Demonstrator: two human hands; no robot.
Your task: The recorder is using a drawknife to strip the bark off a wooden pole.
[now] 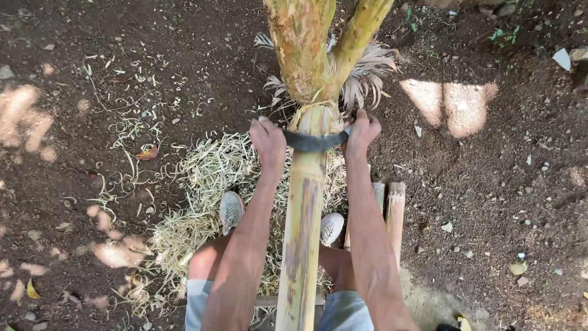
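At the centre of the frame a long bamboo pole (303, 220) runs from the bottom edge up to a forked trunk (312, 49), and a dark curved blade (313, 141) lies across it. Left hand (267, 140) and right hand (362, 130) are each clenched on one end of that blade. My worry is a slip: the edge could jump off the round pole toward the bare knees straddling it, or the pole could roll. Pale shavings (202, 184) heap to the left around two grey shoes (231, 211), short split bamboo pieces (392, 211) stand right, dry fronds (367, 79) crowd the fork.
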